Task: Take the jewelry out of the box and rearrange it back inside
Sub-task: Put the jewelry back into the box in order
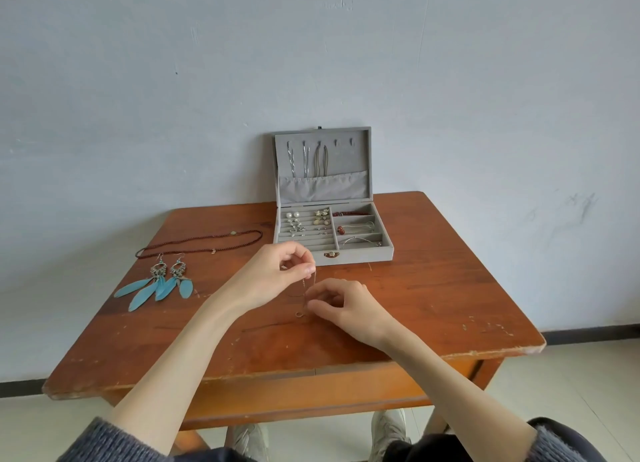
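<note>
Pinching a thin chain between thumb and forefinger, the left hand holds its upper end raised just in front of the jewelry box. The right hand sits lower and nearer the viewer, fingers curled, with thumb and forefinger closed on the lower part of the same chain. A small ring-shaped pendant hangs or rests at the chain's bottom end, just left of the right fingertips; whether it touches the table cannot be told.

The box stands open at the far edge of the wooden table, its lid upright against the wall. Three chains hang from hooks inside the lid, ends tucked into a fabric pocket. The left section of the tray holds slotted rows with pearl studs, small rings and earrings. The right section has three compartments: a dark red bracelet in the far one, a silver chain with red beads in the middle one, and a silver piece in the near one. A brass clasp sits on the front wall.

Lying outside the box, on the left part of the table, are a dark beaded necklace and, just nearer, a pair of blue feather earrings side by side. Grey knitted sleeves are pushed up on both forearms. Shoes show under the table.
</note>
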Tool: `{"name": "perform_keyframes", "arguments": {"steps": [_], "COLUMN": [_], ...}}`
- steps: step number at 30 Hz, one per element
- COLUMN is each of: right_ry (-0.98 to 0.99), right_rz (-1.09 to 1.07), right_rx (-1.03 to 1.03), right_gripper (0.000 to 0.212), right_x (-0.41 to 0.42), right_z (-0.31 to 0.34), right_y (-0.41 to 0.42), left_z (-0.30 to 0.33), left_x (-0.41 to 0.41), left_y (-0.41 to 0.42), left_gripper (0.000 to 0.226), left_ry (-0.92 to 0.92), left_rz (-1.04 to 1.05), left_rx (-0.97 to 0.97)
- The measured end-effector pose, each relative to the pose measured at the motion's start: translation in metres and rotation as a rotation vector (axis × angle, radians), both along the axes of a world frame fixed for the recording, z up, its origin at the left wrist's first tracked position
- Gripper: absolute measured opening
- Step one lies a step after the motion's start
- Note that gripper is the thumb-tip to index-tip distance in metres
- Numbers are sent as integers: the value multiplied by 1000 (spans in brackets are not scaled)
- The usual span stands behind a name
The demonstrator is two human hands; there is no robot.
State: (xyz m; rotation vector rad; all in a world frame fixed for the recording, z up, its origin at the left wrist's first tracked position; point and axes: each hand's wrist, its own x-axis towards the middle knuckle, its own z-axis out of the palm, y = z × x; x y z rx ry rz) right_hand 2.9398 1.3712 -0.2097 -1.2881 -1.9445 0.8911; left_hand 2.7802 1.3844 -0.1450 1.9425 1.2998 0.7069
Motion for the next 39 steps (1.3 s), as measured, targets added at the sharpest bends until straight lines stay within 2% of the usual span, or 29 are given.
{"name": "perform_keyframes", "arguments": {"steps": [6,9,14,20,25,29,33,39], "right_ry": [177,152,130,168,174,92,-81,-343], "right_rz": [-41,-81,-138,-161,-228,-340,-435,-395], "right_rx": [-16,-7,-37,-58,-74,-57,-11,33], "right_gripper": [8,14,18,10,12,16,12,11], "right_x": [6,16,43,72,89,93,94,94], "right_z": [6,9,20,38,40,36,33,37], "right_y": [0,5,20,38,58,79,96,104], "left_z": [2,3,3,4,-6,-13,-19,-26], "left_x": [10,10,11,22,35,50,63,69], "left_y": [8,13,23,36,57,76,91,102], "left_gripper": [7,11,12,16,8,1,5,10], "left_ry": [-79,-105,-253,-186,-134,-66,127,219], "left_rz": [-18,-36,-50,-101,95,223,190,168], "left_rx": [-20,-106,-247,-309,-245,-92,64,82]}}
